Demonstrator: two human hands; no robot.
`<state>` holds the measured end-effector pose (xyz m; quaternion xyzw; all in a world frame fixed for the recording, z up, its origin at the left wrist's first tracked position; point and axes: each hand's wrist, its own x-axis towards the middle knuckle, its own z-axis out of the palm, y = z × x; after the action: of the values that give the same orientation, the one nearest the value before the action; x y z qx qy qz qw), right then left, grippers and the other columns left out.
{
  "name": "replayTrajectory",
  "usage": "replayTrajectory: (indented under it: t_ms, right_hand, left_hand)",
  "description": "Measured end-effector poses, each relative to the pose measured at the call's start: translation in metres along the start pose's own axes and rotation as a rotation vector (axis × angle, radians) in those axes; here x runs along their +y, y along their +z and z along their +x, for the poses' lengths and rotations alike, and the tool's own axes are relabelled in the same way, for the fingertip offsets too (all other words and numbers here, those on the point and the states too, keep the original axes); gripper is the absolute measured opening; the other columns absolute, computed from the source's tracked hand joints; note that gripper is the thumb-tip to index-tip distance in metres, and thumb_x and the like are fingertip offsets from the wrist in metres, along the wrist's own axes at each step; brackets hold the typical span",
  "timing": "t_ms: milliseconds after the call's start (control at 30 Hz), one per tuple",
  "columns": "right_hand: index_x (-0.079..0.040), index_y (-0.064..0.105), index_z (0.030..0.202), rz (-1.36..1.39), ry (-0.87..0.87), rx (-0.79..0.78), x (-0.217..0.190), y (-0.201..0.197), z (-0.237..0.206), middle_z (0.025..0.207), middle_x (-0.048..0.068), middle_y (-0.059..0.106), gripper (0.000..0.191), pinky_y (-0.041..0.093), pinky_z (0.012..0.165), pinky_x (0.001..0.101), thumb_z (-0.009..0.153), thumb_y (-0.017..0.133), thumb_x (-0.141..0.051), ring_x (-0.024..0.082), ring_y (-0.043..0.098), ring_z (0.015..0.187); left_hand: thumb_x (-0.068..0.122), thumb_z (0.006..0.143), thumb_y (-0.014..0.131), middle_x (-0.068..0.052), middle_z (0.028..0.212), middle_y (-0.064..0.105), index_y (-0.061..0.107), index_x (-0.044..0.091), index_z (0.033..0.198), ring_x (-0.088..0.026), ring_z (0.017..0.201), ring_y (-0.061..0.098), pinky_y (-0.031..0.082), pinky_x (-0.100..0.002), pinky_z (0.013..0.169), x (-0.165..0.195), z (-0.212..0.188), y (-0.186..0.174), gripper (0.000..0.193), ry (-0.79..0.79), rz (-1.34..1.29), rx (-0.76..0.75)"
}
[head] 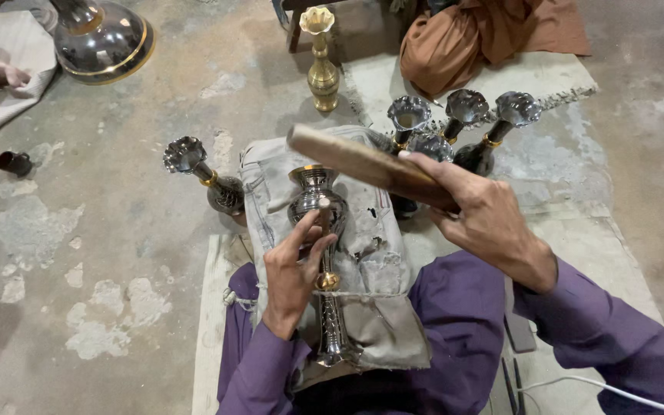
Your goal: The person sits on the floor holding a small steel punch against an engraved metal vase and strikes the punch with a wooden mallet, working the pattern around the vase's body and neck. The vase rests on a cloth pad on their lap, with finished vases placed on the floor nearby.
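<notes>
Head view: stained concrete floor (140, 223); fingers (305, 234) pinch punch (324, 242), fingers (439, 173) grip mallet (355, 160).

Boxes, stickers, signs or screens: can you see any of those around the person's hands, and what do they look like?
None in view: no packages, labels, signs or screens. Only metal vases, cloth and a wooden block show on the floor.

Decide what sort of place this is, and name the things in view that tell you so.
Probably a floor-level metalcraft workshop. The left hand steadies a silver vase on a padded lap, the right hand grips a wooden mallet, and finished vases stand on bare concrete.
</notes>
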<state>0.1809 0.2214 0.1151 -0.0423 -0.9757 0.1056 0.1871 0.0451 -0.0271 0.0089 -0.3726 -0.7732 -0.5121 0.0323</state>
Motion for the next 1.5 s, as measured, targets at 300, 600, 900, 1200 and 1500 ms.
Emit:
replayTrajectory:
  t_ms: [300,600,900,1200,1500]
  right_hand:
    - [-0.028,0.054,0.148,0.092,0.164,0.051,0.005,0.029,-0.034,0.105,0.009,0.073,0.074,0.059,0.079,0.0401,0.079,0.072,-0.008,0.027,0.073,0.094]
    - [-0.019,0.049,0.15,0.397,0.304,0.195,0.015,0.05,-0.06,0.112,0.016,0.073,0.075,0.059,0.082,0.0409,0.079,0.07,-0.009,0.031,0.075,0.096]
    - [-0.021,0.051,0.149,0.287,0.31,0.107,0.025,0.081,-0.083,0.116,0.016,0.074,0.076,0.062,0.08,0.0394,0.077,0.073,-0.01,0.026,0.075,0.092]
    - [-0.017,0.056,0.142,0.393,0.481,0.216,0.023,0.133,-0.13,0.1,0.012,0.077,0.062,0.063,0.075,0.0383,0.082,0.071,-0.009,0.024,0.076,0.082]
    - [-0.006,0.059,0.134,0.319,0.487,0.194,0.005,0.133,-0.146,0.097,0.017,0.074,0.061,0.059,0.07,0.0416,0.075,0.074,-0.005,0.03,0.075,0.084]
  left_hand:
    - [0.01,0.091,0.072,-0.01,0.1,0.08,0.063,0.019,0.14,-0.02,0.083,0.08,0.065,-0.037,0.072,0.02,0.022,-0.013,0.051,-0.009,0.003,-0.247]
    - [0.011,0.089,0.074,-0.017,0.097,0.076,0.063,0.014,0.138,-0.031,0.083,0.077,0.058,-0.042,0.071,0.037,0.033,-0.022,0.051,0.023,0.034,-0.296]
    - [0.012,0.089,0.074,-0.018,0.098,0.074,0.064,0.01,0.132,-0.037,0.083,0.071,0.056,-0.045,0.068,0.033,0.045,-0.019,0.044,0.207,0.072,-0.395]
    - [0.01,0.088,0.071,-0.016,0.085,0.072,0.066,0.014,0.132,-0.037,0.073,0.067,0.051,-0.048,0.063,0.029,0.061,-0.017,0.044,0.312,0.158,-0.617]
    - [-0.001,0.088,0.064,-0.01,0.105,0.079,0.06,0.015,0.139,-0.022,0.088,0.078,0.062,-0.038,0.071,0.022,0.042,-0.018,0.053,0.211,0.089,-0.416]
